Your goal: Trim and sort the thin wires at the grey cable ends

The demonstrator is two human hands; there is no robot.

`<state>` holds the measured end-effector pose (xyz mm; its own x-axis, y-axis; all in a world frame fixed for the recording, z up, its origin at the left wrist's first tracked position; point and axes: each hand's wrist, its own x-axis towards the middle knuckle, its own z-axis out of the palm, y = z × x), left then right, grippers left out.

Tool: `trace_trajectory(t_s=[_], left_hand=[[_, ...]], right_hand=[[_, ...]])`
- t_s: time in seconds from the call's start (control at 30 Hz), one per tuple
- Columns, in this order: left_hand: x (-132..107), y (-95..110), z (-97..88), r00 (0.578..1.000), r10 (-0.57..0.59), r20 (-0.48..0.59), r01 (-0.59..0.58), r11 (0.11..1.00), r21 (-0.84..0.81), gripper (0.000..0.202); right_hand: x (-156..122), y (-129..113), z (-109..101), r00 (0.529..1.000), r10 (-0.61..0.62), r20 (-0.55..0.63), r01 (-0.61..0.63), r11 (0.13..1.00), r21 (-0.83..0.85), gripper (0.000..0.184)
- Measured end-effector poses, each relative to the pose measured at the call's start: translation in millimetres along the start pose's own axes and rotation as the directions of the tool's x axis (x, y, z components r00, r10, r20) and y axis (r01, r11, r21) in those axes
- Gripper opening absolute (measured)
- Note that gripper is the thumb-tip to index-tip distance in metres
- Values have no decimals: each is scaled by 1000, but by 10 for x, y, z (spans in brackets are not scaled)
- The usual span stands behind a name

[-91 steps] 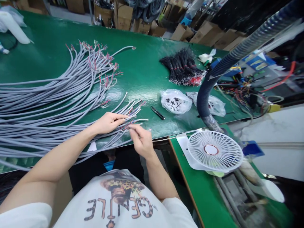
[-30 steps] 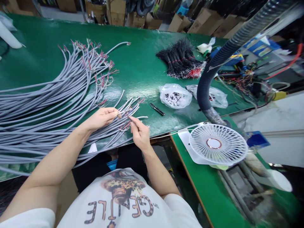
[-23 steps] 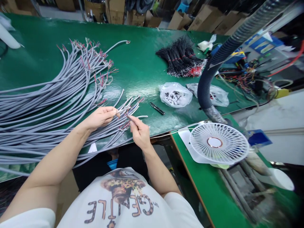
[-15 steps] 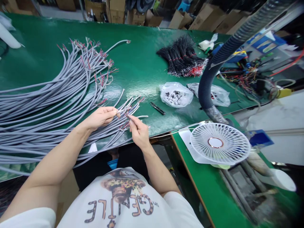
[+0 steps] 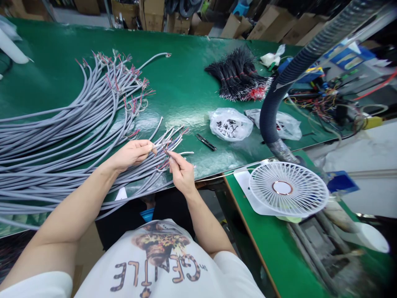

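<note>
**Head view**

1. Left hand (image 5: 132, 152): the fingers are pinched on one grey cable (image 5: 157, 145), just behind its stripped end. It sits at 12 o'clock from my chest, near the front edge of the green table (image 5: 186, 78).
2. Right hand (image 5: 182, 174): the thumb and forefinger are closed on the cable's inner cores (image 5: 165, 150). The two hands nearly touch.
3. Grey cable: its long axis runs from 8 o'clock to 2 o'clock, with the tip pointing to 2. The tail is lost in the cable heap (image 5: 62, 132) at 9 o'clock.
   - I judge the cable light and limp, with a smooth jacket and thin, easily bent cores.
   - It is best gripped on the jacket, close behind the strip.
4. Nearby:
   - Black cutters (image 5: 205, 142) lie at 2 o'clock.
   - A plastic bag (image 5: 229, 124) lies beyond the cutters.
   - A white fan (image 5: 288, 192) stands at 3 o'clock.
</note>
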<state>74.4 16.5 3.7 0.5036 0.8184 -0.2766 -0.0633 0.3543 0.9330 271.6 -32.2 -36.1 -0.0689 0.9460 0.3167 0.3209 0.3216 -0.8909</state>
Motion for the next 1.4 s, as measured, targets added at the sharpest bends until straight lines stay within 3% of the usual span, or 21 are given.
trace_trajectory(t_s=[0.77, 0.87, 0.97, 1.03, 1.23, 1.4], left_hand=[[10, 10, 63, 1000, 7, 12, -8, 997, 72, 38], [18, -12, 108, 999, 30, -21, -27, 988, 150, 37], [23, -30, 131, 991, 94, -92, -67, 962, 263, 34], [19, -29, 125, 980, 145, -135, -93, 939, 331, 33], [-15, -7, 101, 956, 261, -138, -170, 869, 465, 39], [-31, -28, 153, 923, 359, -139, -193, 743, 641, 33]], right_hand=[[40, 26, 23, 1000, -9, -3, 9, 1000, 26, 33], [16, -96, -2, 997, -73, 39, 72, 997, 31, 31], [-34, -276, -89, 961, -220, 170, 219, 975, 25, 30], [-51, -353, -175, 950, -252, 187, 260, 965, -23, 30], [4, -279, -415, 982, -185, 24, 185, 948, -259, 28], [13, -209, -509, 982, -177, 67, 189, 893, -408, 27]])
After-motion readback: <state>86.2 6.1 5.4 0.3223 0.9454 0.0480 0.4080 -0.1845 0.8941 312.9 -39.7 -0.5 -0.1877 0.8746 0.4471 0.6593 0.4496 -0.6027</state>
